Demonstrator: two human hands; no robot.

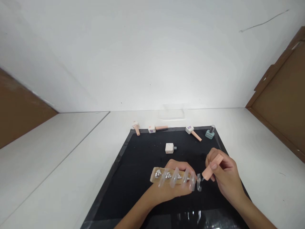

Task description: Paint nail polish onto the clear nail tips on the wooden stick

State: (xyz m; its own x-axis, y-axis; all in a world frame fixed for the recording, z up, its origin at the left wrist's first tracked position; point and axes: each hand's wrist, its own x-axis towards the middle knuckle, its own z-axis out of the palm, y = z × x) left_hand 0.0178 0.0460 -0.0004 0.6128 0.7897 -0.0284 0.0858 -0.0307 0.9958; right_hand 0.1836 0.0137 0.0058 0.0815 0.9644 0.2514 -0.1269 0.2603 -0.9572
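There is room to pass left of the wooden strip (168,180), but the capless bottle (169,148) obstructs beyond.

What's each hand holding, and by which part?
Right hand: the brush, by its peach cap. Left hand: the strip with clear nail tips; exact hold hidden.

Clear, curved nail tips (174,178) line a tan strip (169,180) — peach-handled brush (208,172) tilted near one end.

I saw a white table (71,171) with a black mat (138,156), an uncapped white bottle (169,148) lying there near other bottles (189,129).
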